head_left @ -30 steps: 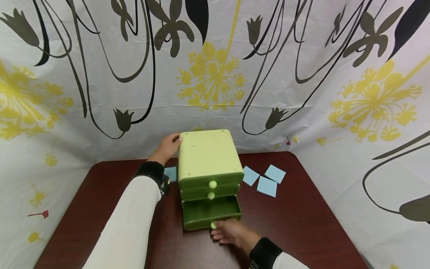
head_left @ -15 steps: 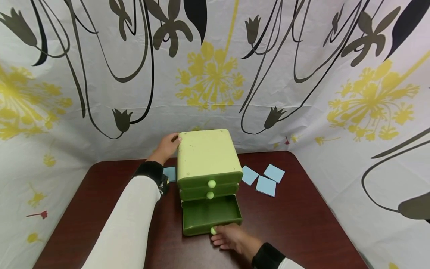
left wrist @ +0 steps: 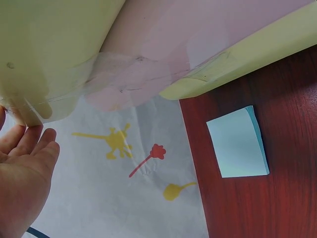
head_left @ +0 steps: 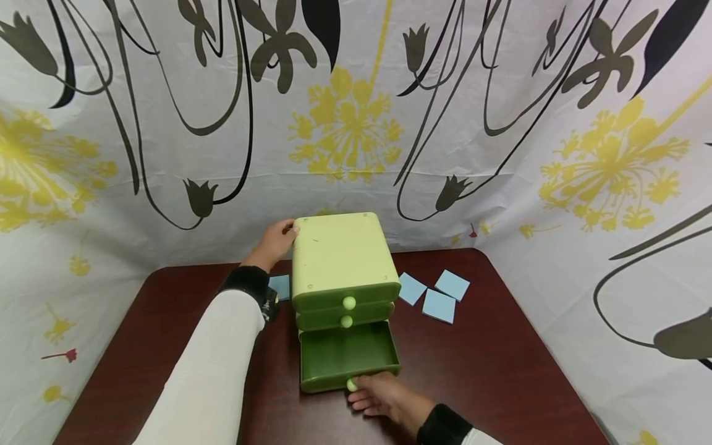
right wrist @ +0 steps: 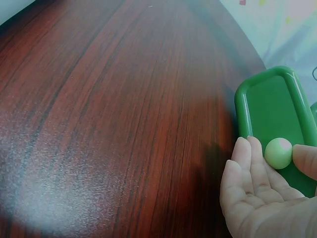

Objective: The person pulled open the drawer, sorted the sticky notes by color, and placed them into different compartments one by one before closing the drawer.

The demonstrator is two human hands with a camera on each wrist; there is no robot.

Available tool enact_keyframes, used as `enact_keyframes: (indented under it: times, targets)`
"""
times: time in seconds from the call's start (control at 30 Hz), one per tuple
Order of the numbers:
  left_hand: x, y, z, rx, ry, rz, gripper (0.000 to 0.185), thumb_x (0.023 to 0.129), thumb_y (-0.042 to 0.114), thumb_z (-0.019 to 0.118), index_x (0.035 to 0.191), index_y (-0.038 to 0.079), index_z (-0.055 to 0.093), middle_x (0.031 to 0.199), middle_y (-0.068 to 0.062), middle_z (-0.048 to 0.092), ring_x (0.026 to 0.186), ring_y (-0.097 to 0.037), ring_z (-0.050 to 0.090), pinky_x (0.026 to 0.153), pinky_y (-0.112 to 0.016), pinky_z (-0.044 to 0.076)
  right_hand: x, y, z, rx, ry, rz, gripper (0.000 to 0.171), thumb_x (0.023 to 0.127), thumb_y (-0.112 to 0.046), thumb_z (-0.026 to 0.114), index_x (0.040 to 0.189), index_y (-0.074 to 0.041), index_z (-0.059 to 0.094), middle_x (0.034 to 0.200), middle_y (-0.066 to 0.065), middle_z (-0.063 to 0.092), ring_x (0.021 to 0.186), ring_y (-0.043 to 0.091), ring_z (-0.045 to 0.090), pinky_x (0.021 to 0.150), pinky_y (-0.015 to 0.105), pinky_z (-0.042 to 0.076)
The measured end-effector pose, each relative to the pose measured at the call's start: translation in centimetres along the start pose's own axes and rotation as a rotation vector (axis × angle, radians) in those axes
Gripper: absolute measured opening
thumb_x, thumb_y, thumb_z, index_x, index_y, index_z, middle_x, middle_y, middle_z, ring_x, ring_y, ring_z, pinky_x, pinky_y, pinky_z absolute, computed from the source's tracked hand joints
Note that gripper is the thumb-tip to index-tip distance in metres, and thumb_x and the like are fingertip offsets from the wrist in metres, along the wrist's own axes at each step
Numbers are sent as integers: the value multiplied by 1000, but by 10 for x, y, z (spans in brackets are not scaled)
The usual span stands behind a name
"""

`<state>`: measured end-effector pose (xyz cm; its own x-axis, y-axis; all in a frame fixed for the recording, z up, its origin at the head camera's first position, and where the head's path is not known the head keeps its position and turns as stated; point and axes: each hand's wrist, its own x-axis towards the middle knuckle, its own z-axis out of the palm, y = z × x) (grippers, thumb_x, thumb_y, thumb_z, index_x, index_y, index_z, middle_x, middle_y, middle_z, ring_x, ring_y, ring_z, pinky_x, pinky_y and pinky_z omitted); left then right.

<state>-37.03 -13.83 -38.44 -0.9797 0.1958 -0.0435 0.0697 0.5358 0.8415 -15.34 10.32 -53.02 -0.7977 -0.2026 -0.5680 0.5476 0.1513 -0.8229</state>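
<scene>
Drawer box (head_left: pixel 345 253) blocking mid-table, bottom drawer (head_left: pixel 347 352) jutting forward, reachable from above, right hand (head_left: pixel 384 395) at the knob (head_left: pixel 351 385) barring the near side, left sleeve (head_left: pixel 208 358) crossing the left, blue pads (head_left: pixel 438 306) lying low, wide tabletop (head_left: pixel 500 377) passage at right, gap behind probably narrow.

Bottom drawer (head_left: pixel 325 381) farther out than one second ago; right grip (head_left: pixel 385 395) moved outward with knob (head_left: pixel 351 385).

No text, label, brand, number or sign can be read. That goes for the cabinet (head_left: pixel 343 250), the pads (head_left: pixel 439 306) at its three o'clock and the cloth (head_left: pixel 356 157) at twelve.
</scene>
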Motion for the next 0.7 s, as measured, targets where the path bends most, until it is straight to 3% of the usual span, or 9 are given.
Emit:
enact_keyframes:
  times: [0.4, 0.7]
  targets:
    - [-3, 0, 0, 6, 6, -3, 54, 107, 27, 34, 153, 4, 20, 156, -19, 24, 142, -38, 25, 113, -48, 29, -4, -1, -1, -35, -34, 81, 30, 97, -22, 55, 111, 3, 63, 87, 7, 72, 76, 14, 68, 73, 33, 55]
    - [-3, 0, 2, -8, 20, 0, 53, 107, 27, 35, 153, 4, 22, 156, -20, 25, 142, -38, 25, 112, -48, 30, -4, 2, -1, -81, -40, 67, 31, 96, -24, 57, 109, 3, 65, 87, 7, 72, 77, 16, 69, 72, 35, 56]
